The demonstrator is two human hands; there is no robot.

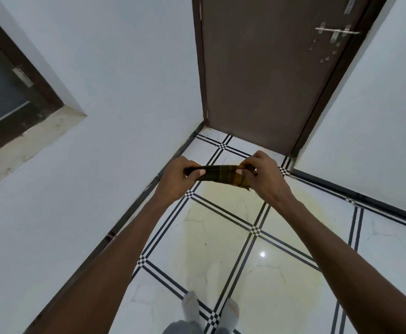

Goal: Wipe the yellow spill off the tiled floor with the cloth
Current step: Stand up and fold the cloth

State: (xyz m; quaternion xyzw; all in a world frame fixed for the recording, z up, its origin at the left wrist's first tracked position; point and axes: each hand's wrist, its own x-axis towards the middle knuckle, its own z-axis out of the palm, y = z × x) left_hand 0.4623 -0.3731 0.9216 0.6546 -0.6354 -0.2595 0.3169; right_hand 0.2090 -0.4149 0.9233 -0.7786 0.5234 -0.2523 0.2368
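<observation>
Both hands hold the cloth (221, 175) in the air, a dark checked band stretched between them above the tiled floor (377, 242). We note the left hand (180, 175) with fingers curled round the cloth's 9 o'clock end, and the right hand (263, 175) pinching the 3 o'clock end. Yellow spill (223, 239) spreads across the tiles directly under the cloth and down towards 6 o'clock, reaching our socked feet (210, 309). Brown door (264, 75) stands at 12 o'clock, window (2, 92) at 9 o'clock.

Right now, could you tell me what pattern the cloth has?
The cloth is dark checked with yellowish stripes, seen in the head view.
</observation>
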